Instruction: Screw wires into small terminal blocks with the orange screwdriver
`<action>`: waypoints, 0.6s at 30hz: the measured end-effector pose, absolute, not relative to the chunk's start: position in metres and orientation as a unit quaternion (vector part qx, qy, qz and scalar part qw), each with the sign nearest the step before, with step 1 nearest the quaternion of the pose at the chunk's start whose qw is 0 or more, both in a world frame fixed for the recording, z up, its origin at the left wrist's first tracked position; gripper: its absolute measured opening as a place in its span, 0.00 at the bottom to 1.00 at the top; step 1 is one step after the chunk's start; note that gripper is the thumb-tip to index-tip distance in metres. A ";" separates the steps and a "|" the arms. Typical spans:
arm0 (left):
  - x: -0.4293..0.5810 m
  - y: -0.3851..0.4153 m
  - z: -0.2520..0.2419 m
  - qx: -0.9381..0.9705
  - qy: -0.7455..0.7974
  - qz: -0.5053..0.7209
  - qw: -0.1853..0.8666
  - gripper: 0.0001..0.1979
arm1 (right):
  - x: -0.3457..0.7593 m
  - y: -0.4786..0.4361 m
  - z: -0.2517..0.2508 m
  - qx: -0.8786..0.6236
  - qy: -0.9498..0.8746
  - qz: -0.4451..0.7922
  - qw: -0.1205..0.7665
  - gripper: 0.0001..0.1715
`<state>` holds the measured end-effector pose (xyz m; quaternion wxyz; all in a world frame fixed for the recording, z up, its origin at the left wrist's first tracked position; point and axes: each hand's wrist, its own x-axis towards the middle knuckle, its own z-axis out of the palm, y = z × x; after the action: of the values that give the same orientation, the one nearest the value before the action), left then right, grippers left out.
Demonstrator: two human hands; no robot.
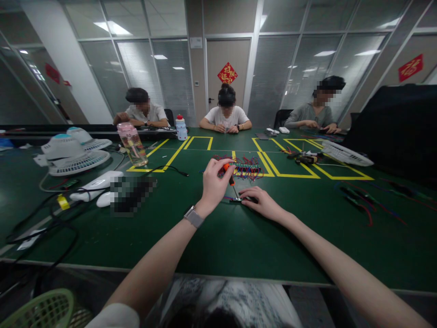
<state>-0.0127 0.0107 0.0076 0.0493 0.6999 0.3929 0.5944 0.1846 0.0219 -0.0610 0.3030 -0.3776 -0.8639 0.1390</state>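
My left hand [215, 180] is closed around the orange and black handle of a screwdriver [232, 181]. The screwdriver tilts slightly, its shaft pointing down at a small circuit board [235, 200] on the green table. With the fingertips of my right hand [260, 201], I grip the right end of that board against the tabletop. A wire runs off the board's left end. Just beyond my hands lies a row of boards [249, 168] with many red and blue wires, partly hidden by my left hand.
Yellow tape outlines [293, 176] mark the green table [205, 246]. To the left are a pink-lided bottle [132, 145], white fans [77, 157] and black cables [56, 214]. Wired boards [362, 196] and pliers [307, 159] lie right. Several people sit across the table.
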 end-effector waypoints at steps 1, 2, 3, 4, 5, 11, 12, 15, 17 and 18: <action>-0.013 0.011 0.007 0.698 0.395 0.595 0.050 0.11 | 0.185 0.022 -0.061 -0.378 -0.864 0.138 0.303 0.09; -0.013 0.012 0.006 0.699 0.393 0.594 0.056 0.12 | 0.185 0.022 -0.061 -0.378 -0.864 0.137 0.303 0.09; -0.012 0.012 0.006 0.702 0.389 0.594 0.064 0.14 | 0.185 0.022 -0.062 -0.377 -0.865 0.137 0.303 0.09; -0.012 0.013 0.005 0.703 0.384 0.594 0.073 0.16 | 0.185 0.022 -0.061 -0.376 -0.865 0.137 0.302 0.09; -0.012 0.014 0.004 0.704 0.380 0.594 0.081 0.17 | 0.185 0.022 -0.061 -0.376 -0.865 0.137 0.303 0.09; -0.013 0.014 0.005 0.699 0.384 0.599 0.071 0.12 | 0.184 0.021 -0.060 -0.380 -0.866 0.136 0.297 0.09; -0.013 0.014 0.006 0.697 0.387 0.601 0.064 0.11 | 0.184 0.020 -0.060 -0.381 -0.866 0.135 0.296 0.09; -0.012 0.011 0.006 0.695 0.387 0.602 0.068 0.12 | 0.184 0.021 -0.060 -0.378 -0.866 0.132 0.300 0.09; -0.011 0.010 0.005 0.697 0.378 0.604 0.081 0.15 | 0.184 0.021 -0.060 -0.374 -0.867 0.132 0.302 0.09; -0.010 0.010 0.004 0.697 0.374 0.606 0.086 0.16 | 0.184 0.021 -0.060 -0.373 -0.867 0.133 0.301 0.09</action>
<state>-0.0101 0.0100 0.0045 0.0862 0.6969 0.3744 0.6055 0.1844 0.0210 -0.0602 0.3013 -0.3732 -0.8673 0.1328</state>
